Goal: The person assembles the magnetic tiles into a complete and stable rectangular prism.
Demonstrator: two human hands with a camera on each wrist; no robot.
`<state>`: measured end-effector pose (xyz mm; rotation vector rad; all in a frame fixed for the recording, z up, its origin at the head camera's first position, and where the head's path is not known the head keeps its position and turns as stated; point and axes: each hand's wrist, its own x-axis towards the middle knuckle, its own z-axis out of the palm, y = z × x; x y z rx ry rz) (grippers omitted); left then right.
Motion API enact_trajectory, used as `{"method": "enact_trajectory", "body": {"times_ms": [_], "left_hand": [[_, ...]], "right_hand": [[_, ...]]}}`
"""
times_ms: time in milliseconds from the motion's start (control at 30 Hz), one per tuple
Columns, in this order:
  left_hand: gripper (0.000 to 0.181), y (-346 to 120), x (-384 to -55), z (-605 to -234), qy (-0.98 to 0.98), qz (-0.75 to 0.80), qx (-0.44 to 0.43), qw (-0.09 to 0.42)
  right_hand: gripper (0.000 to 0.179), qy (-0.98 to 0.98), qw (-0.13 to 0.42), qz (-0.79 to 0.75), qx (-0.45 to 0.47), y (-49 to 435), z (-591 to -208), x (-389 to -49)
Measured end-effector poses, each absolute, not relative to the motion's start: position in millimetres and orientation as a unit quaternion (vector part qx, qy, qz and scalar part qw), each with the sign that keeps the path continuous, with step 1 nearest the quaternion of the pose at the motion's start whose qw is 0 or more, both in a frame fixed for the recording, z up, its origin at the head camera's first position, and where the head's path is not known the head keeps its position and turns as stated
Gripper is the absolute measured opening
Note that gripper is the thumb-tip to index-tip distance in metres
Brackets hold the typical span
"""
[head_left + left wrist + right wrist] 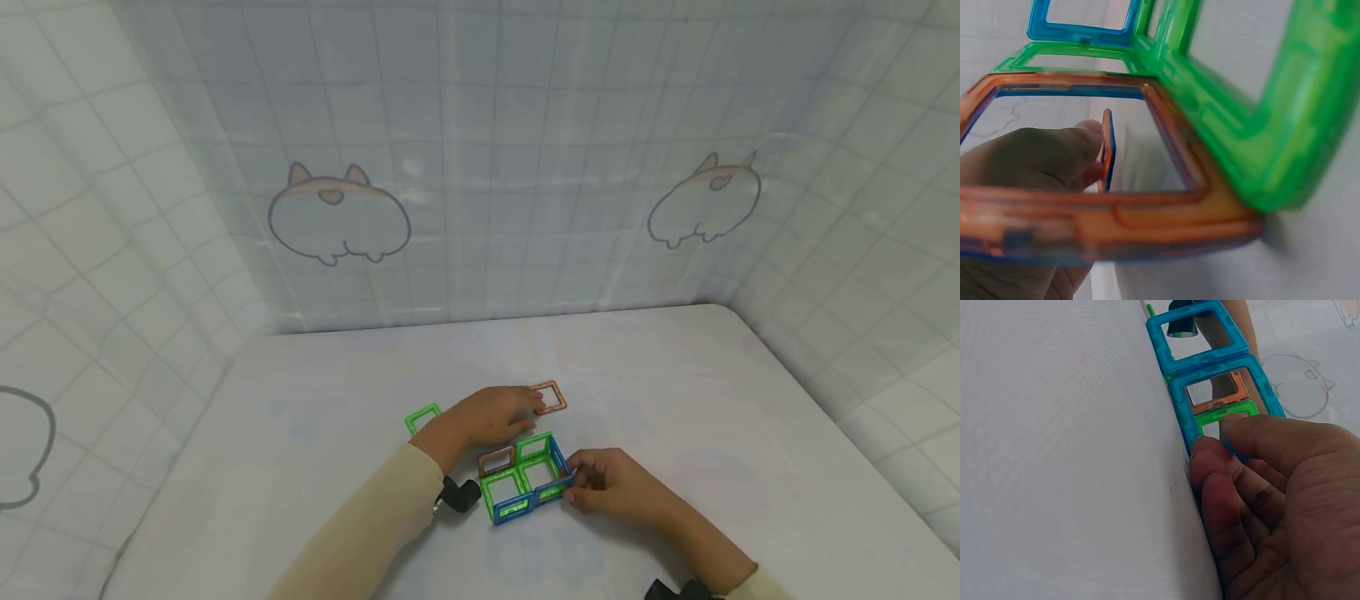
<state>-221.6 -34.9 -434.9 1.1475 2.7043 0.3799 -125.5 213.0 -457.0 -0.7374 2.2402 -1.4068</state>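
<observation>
In the head view, a low structure of square magnetic tiles (504,516) stands on the table, with green tiles at its base and blue, green and orange tiles upright. My right hand (618,487) pinches its near right corner at a blue upright tile (1180,400), thumb and index finger at the edge. Beyond the structure, my left hand (487,415) reaches to a loose orange tile (558,397), its fingertips touching the near left side. The left wrist view shows that orange tile (1110,150) nearly edge-on beside the thumb. The structure's orange tile (1222,206) fills that view's foreground.
A loose green tile (414,418) lies left of my left wrist, partly hidden by it. The white-covered table (337,367) reaches back to a grid-patterned curtain (525,208) with cartoon animals; similar curtains hang at both sides.
</observation>
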Motion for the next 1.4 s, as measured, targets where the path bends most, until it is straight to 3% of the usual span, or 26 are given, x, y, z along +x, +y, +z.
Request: {"method": "enact_trajectory", "body": {"times_ms": [433,900,1200,1400], "left_hand": [[0.036,-35.6,-217.1,-432.7,0.942,0.121,0.308,0.053],[0.018,-35.0,-221.2,-431.6,0.933,0.103,0.341,0.062],[0.029,-35.1,-216.4,-431.7,0.933,0.074,0.352,0.029],[0.041,-35.2,-217.7,-434.8,0.944,0.089,0.315,0.044]], "right_hand": [[0.02,0.798,0.189,-0.507,-0.265,213.6,-457.7,-125.0],[0.021,0.799,0.188,-0.507,-0.264,214.4,-460.3,-123.9],[0.021,0.799,0.181,-0.508,-0.265,214.4,-461.3,-124.2],[0.021,0.796,0.188,-0.513,-0.261,214.5,-461.1,-124.3]]}}
